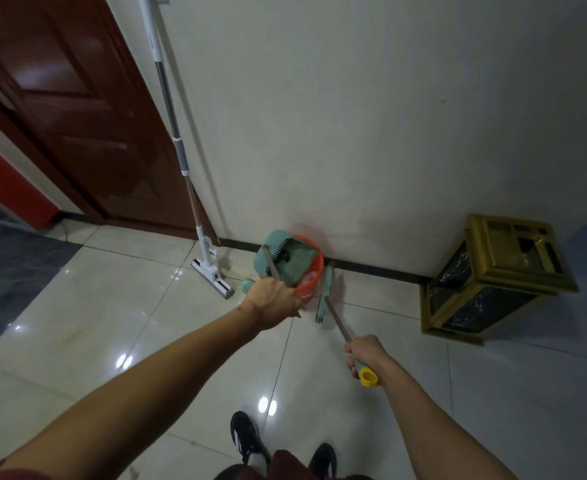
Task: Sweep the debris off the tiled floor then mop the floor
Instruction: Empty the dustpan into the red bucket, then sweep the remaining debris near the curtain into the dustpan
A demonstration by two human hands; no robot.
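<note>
The right hand (366, 351) is curled round the broom (327, 295) handle, brush head on the tiles by the wall. The left hand (274, 303) grips the dustpan (286, 258) handle, pan tipped over the orange bin (311, 271). Beyond, the mop (181, 157) leans against the wall.

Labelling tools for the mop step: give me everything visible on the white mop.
The mop stands unheld, leaning steeply against the cream wall beside the brown door. Its long handle is white at the top, then metallic, with a grey grip section. The flat white head, grey edged, rests on the glossy tiled floor, left of the orange bucket.
</note>
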